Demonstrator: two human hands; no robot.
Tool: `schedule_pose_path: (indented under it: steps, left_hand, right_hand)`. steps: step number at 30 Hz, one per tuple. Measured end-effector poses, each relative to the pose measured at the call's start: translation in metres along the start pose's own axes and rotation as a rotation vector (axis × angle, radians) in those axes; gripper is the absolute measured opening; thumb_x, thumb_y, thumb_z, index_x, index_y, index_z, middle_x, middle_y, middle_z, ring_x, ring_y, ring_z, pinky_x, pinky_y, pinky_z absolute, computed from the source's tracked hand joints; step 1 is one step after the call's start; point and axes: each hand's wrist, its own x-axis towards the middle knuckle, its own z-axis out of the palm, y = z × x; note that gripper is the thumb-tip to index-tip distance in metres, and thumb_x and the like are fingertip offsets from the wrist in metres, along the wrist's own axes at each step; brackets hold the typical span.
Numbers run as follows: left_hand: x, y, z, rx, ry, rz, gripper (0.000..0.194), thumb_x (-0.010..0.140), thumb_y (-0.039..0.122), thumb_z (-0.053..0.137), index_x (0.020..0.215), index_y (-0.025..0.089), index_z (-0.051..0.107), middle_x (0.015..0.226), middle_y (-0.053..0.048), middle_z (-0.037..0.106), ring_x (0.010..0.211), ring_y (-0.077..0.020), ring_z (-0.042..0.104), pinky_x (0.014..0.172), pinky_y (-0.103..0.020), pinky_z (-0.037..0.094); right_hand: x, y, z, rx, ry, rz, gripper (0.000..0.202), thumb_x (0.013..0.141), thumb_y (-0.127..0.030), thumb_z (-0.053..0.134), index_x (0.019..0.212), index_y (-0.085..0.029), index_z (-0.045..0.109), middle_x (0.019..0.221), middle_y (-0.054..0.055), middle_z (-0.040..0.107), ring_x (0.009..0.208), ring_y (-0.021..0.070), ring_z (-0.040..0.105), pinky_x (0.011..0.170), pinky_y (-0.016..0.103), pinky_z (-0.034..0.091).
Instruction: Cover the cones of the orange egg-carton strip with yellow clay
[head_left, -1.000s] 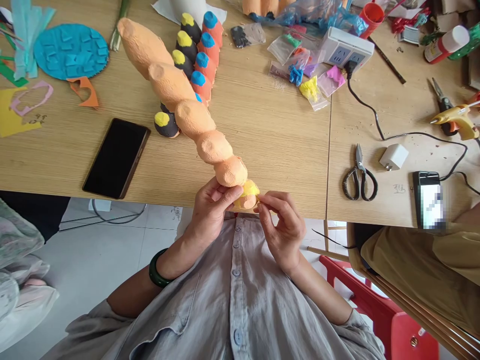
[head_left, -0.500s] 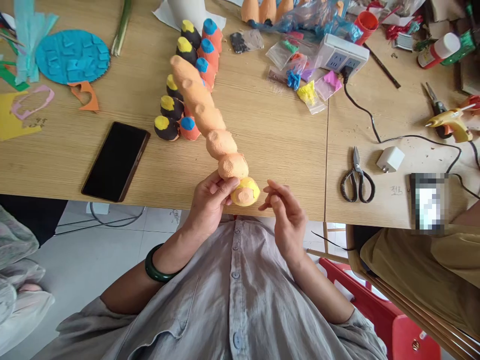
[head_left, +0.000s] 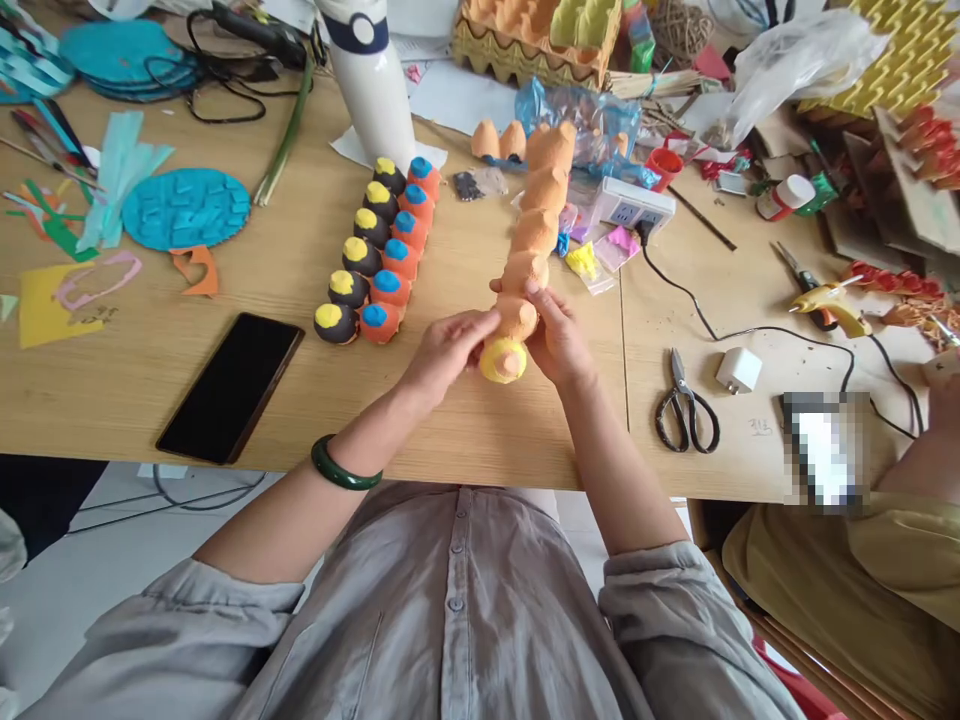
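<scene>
An orange egg-carton strip (head_left: pixel 535 232) of several bumps is held above the table, its far end pointing away from me. The bump nearest me has a yellow ring (head_left: pixel 492 362) around its orange tip. My left hand (head_left: pixel 448 350) grips the strip's left side near that end, and my right hand (head_left: pixel 559 335) grips the right side a little farther up. Left of the strip stand two rows of bumps: a black row with yellow tops (head_left: pixel 361 256) and an orange row with blue tops (head_left: pixel 394 255).
A dark phone (head_left: pixel 230 388) lies at the left, below a blue oval (head_left: pixel 186 208). Black scissors (head_left: pixel 686 405), a white adapter (head_left: pixel 739 370) and a power strip (head_left: pixel 634 205) with its cable lie at the right. A white cup (head_left: pixel 371 90) stands at the back. Another person's sleeve shows at right.
The strip has swung from leaning left to pointing nearly straight away. My right hand has moved in and taken hold of it. The view now reaches farther across the table.
</scene>
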Motion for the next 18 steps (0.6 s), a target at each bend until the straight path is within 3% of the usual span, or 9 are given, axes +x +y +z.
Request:
schedule_pose_path:
  steps: [3,6,9,13,18]
  left_hand:
    - [0.023,0.003,0.003,-0.183,0.169,-0.123,0.010,0.085,0.019,0.069,0.080,0.010,0.071,0.068,-0.001,0.061,0.048,-0.0030,0.037,0.043,-0.017,0.024]
    - [0.037,0.002,0.008,-0.257,0.123,-0.178,0.016,0.081,0.007,0.062,0.093,0.010,0.073,0.065,0.001,0.061,0.045,-0.0030,0.035,0.041,-0.016,0.024]
    - [0.042,-0.006,0.010,-0.238,0.065,-0.110,0.018,0.082,0.015,0.066,0.098,0.013,0.074,0.055,0.006,0.046,0.046,-0.0068,0.037,0.041,-0.018,0.030]
    - [0.041,-0.013,0.002,-0.164,0.016,-0.010,0.029,0.079,0.024,0.074,0.107,0.015,0.077,0.070,0.001,0.056,0.057,-0.0085,0.045,0.044,-0.018,0.034]
    - [0.031,-0.011,-0.003,0.066,-0.062,-0.039,0.035,0.089,0.046,0.074,0.110,0.018,0.078,0.066,0.005,0.038,0.054,-0.0078,0.031,0.046,-0.020,0.026]
  right_hand:
    - [0.021,0.007,-0.013,-0.075,0.111,-0.093,0.047,0.087,-0.070,0.068,0.107,-0.028,0.067,0.109,0.000,0.082,0.095,0.0167,0.072,0.080,0.032,0.060]
    - [0.027,0.016,-0.024,-0.036,0.202,-0.185,0.041,0.086,-0.065,0.071,0.106,-0.030,0.067,0.109,-0.002,0.081,0.095,0.0166,0.070,0.080,0.032,0.060]
    - [0.027,0.020,-0.030,0.031,0.229,-0.207,0.034,0.086,-0.058,0.075,0.103,-0.028,0.070,0.108,-0.001,0.079,0.090,0.0166,0.069,0.080,0.032,0.063]
    - [0.033,0.020,-0.033,0.031,0.330,-0.240,0.035,0.087,-0.060,0.073,0.102,-0.029,0.070,0.109,0.001,0.079,0.094,0.0184,0.070,0.085,0.034,0.064]
    - [0.038,0.020,-0.035,-0.010,0.422,-0.251,0.038,0.087,-0.064,0.072,0.103,-0.030,0.068,0.111,0.002,0.079,0.095,0.0202,0.070,0.086,0.035,0.064]
